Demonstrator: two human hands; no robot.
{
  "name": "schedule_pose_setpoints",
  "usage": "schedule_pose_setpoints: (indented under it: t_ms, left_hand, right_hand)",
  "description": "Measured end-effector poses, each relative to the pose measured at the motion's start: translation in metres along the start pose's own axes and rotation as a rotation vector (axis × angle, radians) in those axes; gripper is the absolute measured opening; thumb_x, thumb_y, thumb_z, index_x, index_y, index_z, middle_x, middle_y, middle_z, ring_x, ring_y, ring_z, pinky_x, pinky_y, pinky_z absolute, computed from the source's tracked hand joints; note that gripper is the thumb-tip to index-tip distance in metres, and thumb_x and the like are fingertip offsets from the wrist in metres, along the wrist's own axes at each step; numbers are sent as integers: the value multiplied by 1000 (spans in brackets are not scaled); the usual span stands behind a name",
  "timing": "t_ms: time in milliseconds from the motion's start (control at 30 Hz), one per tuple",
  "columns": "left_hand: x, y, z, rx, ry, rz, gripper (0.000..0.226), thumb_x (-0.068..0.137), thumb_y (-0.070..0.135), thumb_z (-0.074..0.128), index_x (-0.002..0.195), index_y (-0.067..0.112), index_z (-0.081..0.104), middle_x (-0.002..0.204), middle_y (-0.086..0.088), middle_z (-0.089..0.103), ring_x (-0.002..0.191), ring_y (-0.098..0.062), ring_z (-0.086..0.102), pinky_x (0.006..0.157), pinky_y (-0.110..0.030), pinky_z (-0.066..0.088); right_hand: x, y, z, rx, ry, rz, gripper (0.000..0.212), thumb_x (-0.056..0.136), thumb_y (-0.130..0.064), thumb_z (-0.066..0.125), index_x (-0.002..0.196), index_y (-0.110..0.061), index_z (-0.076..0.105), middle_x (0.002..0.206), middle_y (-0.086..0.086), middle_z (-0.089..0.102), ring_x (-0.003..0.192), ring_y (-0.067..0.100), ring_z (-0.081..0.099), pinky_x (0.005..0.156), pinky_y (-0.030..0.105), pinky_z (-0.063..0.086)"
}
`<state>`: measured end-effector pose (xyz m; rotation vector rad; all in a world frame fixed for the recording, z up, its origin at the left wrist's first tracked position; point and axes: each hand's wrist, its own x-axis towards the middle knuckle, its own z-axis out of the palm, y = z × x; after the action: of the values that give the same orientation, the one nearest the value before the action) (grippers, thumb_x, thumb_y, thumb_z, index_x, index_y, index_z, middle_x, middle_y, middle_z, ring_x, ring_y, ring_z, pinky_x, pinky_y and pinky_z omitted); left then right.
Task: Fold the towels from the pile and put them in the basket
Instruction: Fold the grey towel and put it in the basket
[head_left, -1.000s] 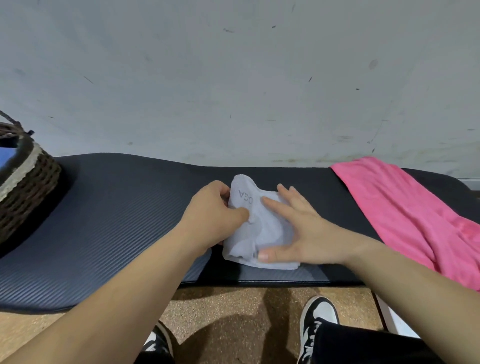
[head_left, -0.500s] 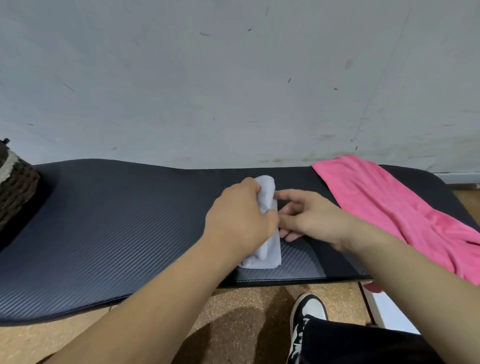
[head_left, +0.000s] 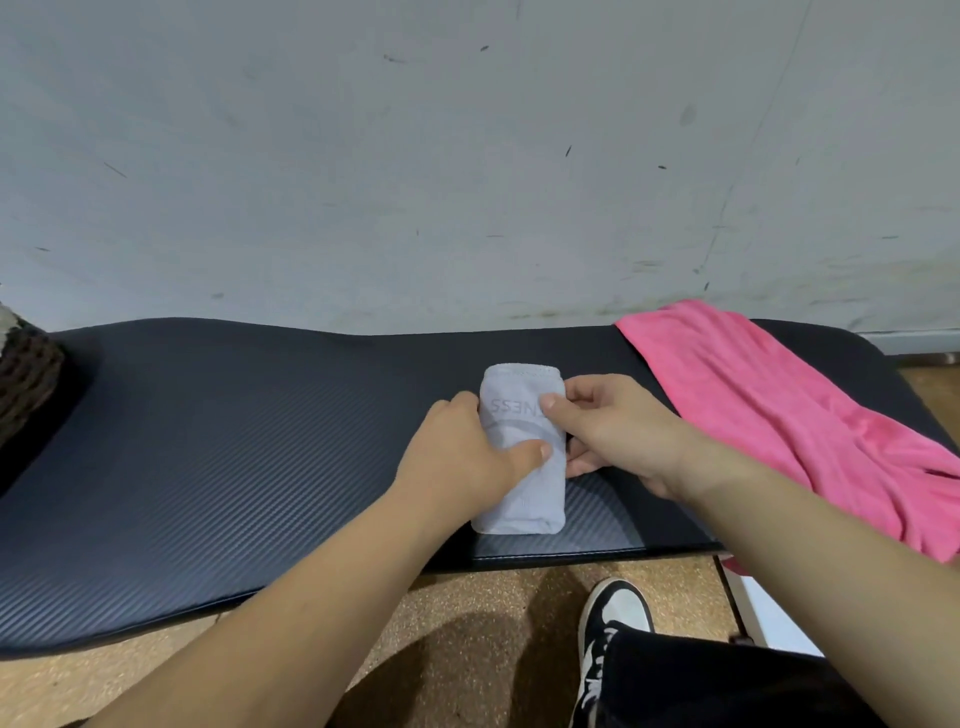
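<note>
The small pale grey towel (head_left: 530, 493), soft cloth with faint lettering across its far half, lies folded into a narrow oblong on the near middle of the dark ribbed mat that covers the surface (head_left: 208, 441). Its long axis runs straight away from the person, from the near edge of the surface toward the wall. The far end is squared off and the near end is a rounded fold.

Both hands are on it, one at each long side. The left hand (head_left: 457, 457) cups the left edge, with its thumb laid across the top of the cloth near the middle and pressing it down. The other fingers are tucked against that edge and mostly hidden. The right hand (head_left: 623, 436) pinches the right edge nearer the far end, thumb on top beside the lettering and fingers (head_left: 584, 463) curled in at the side and under.

The fold looks finished or very nearly so, so the likely next step is to lift the bundle and carry it to the basket. The dark woven basket (head_left: 26, 384) shows only as a sliver at the far left edge of the view, well apart from the towel. That makes the carry a leftward one, across the towel's long axis, and the left hand is on the nearer side. If only one hand lifts it, the layers could spring open.

A loose bright pink towel (head_left: 769, 415) lies unfolded on the right end of the surface, near the right wrist.
</note>
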<state>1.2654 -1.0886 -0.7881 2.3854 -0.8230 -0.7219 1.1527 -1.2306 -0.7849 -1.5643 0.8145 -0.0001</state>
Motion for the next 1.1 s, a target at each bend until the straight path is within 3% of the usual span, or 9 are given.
schedule_pose_setpoints:
  t_ms: [100,200,300,367,500,700,800,933,1100]
  left_hand:
    - [2,2,-2,-93,2,38,49,75,51,82,105,22,57,99,8,64,88,-11,64,78,-36,58]
    - [0,2,-18,-225,-15,62,48,70,37,86,108,28,58,98,12,66,88,-9,67,80,-37,60]
    - [-8,0,-48,-305,-124,117,42,72,23,85,105,33,62,97,5,72,83,-15,72,72,-34,63]
    - [-18,-4,-70,-305,-205,192,39,75,20,84,105,37,67,99,4,74,87,-15,73,74,-37,64]
    - [-41,-27,-99,-263,-254,269,43,78,20,87,114,38,69,107,11,74,95,-8,73,84,-36,63]
    - [-68,-85,-137,-241,-311,107,48,77,42,89,117,36,65,110,15,74,101,-3,71,96,-37,59]
    - [-81,-109,-161,-322,-239,36,53,72,40,93,116,33,66,111,12,74,103,-7,71,96,-35,59]
    - [-93,-140,-191,-511,-3,-36,54,62,25,93,110,25,69,107,1,76,101,-20,73,88,-39,62]
    - [-116,-178,-225,-696,245,-74,54,64,19,89,113,22,66,107,-1,76,102,-21,74,88,-40,62]
  right_hand:
    - [2,1,-2,7,-6,17,20,105,-23,59,105,-8,71,74,0,75,68,15,75,68,33,64]
    - [1,-1,-5,-27,-61,16,16,102,-22,65,114,-12,70,98,9,77,83,20,76,85,45,64]
    - [-2,-7,-13,54,-125,-86,68,80,-16,84,142,-20,56,133,0,69,117,19,70,103,46,56]
    - [-9,-16,-14,116,-274,-150,83,72,-8,84,148,-18,51,141,3,64,127,17,63,107,37,52]
    - [-21,-27,12,73,-561,-139,55,83,0,73,137,-7,62,134,24,65,120,29,64,107,46,49]
    - [-14,-49,57,144,-399,9,45,80,-16,78,124,-7,72,124,17,73,120,35,68,103,45,56]
    - [-18,-64,87,222,-335,44,41,80,-15,79,120,-7,74,120,22,74,113,36,70,99,46,57]
    - [-28,-81,139,287,-314,58,43,82,-20,74,124,-11,70,117,16,76,111,34,72,94,47,57]
    - [-36,-97,210,79,-322,51,36,92,-41,73,120,-17,72,116,18,75,94,29,74,82,42,59]
